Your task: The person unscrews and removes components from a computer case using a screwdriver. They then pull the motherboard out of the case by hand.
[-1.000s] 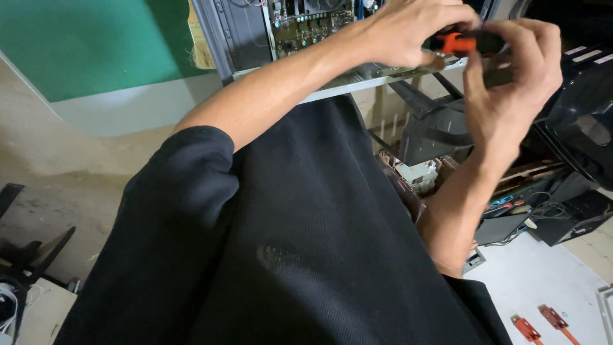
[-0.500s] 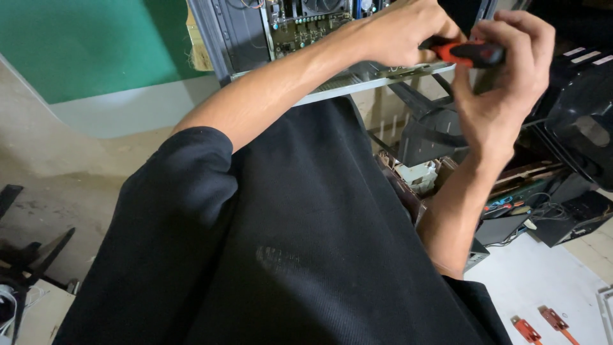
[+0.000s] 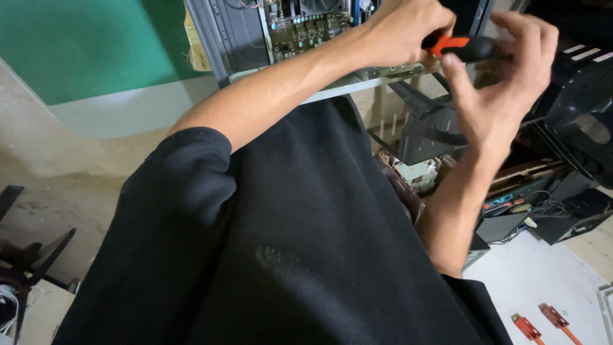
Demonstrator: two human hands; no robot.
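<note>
The screwdriver (image 3: 465, 46) handle looked glossy orange-and-black plastic; the computer case (image 3: 230, 38) was matt grey metal; the shirt (image 3: 287, 255) was knit cloth.
</note>
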